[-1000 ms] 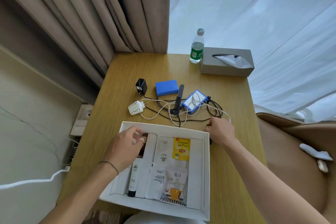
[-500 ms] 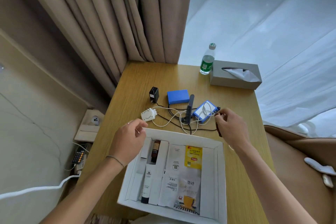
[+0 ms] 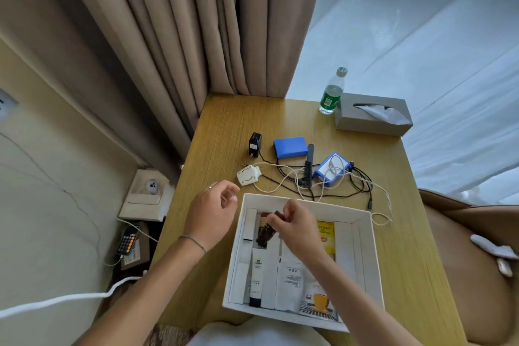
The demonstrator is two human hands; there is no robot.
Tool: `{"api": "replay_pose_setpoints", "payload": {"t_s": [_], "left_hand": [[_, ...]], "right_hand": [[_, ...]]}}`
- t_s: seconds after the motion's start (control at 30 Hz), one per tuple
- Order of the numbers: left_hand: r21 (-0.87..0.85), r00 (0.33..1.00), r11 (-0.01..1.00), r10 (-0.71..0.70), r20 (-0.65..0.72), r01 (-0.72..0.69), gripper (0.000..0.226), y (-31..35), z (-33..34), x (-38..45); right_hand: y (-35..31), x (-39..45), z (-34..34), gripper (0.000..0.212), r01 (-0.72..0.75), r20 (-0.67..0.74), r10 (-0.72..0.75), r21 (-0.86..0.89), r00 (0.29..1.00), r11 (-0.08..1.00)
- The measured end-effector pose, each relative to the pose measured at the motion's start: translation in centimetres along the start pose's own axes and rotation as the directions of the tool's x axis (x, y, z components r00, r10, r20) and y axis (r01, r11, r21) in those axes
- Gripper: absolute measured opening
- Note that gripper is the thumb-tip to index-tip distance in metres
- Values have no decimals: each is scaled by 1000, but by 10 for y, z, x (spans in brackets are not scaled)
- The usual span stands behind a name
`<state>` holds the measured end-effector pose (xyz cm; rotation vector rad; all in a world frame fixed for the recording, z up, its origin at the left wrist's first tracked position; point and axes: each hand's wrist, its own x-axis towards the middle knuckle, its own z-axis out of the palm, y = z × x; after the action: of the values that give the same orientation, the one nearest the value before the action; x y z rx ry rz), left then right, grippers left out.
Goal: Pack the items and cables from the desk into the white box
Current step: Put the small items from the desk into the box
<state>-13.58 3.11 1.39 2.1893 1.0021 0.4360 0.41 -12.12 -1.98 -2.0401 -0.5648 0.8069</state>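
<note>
Head view. White box [image 3: 365, 247] open on the near part of the wooden desk [image 3: 224, 126], holding a white tube with a dark cap [image 3: 257, 275], a brown bottle [image 3: 264, 233], white sachets [image 3: 290, 278], a yellow packet [image 3: 327, 236] and a printed packet with a yellow cup [image 3: 318, 303].

Right hand [image 3: 295, 225] over the far left part of the box, fingers curled and pinched close together just above the brown bottle; what sits between the fingertips too small to tell. Left hand [image 3: 212, 212] hovering just left of the box's far corner, above the desk, fingers loosely curled, thumb and forefinger close, nothing held. Thin bracelet [image 3: 193, 241] on the left wrist.

Beyond the box, still out on the desk: white plug [image 3: 248, 175], black plug [image 3: 255, 143], blue case [image 3: 290, 147], black comb [image 3: 308, 167], small blue and white box [image 3: 332, 168], all among tangled white cable [image 3: 283, 185] and black cable [image 3: 362, 185]. One white loop lying just beside the box's far right corner.

At the far edge of the desk, water bottle [image 3: 331, 94] upright, just beside a grey tissue box [image 3: 370, 119]. Beige curtain [image 3: 182, 36] behind. Phone [image 3: 127, 239] on the floor to the left.
</note>
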Motion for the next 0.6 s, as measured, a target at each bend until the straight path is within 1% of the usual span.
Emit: {"api": "replay_pose_setpoints", "payload": {"t_s": [0.1, 0.2, 0.27, 0.37, 0.43, 0.6], "left_hand": [[-7, 1000, 1000, -6, 13, 6, 15, -11, -7, -4], [2, 999, 1000, -19, 32, 19, 16, -24, -13, -7], [5, 999, 1000, -30, 41, 30, 16, -31, -17, -9], [1, 998, 999, -43, 43, 43, 16, -39, -19, -10], [-2, 998, 999, -51, 46, 52, 16, -42, -19, -10], [11, 995, 998, -58, 83, 57, 14, -44, -14, -4]], "right_hand": [[8, 7, 22, 34, -12, -37, 5, -202, 999, 979], [13, 14, 36, 25, 21, -33, -36, -382, 999, 924], [13, 17, 42, 18, 33, -25, -50, -453, 998, 891], [12, 19, 47, 11, 24, 1, -26, -472, 1000, 881], [10, 19, 49, 10, 25, 14, -20, -474, 1000, 880], [-1, 12, 49, 12, 98, 16, -102, -459, 995, 883]]}}
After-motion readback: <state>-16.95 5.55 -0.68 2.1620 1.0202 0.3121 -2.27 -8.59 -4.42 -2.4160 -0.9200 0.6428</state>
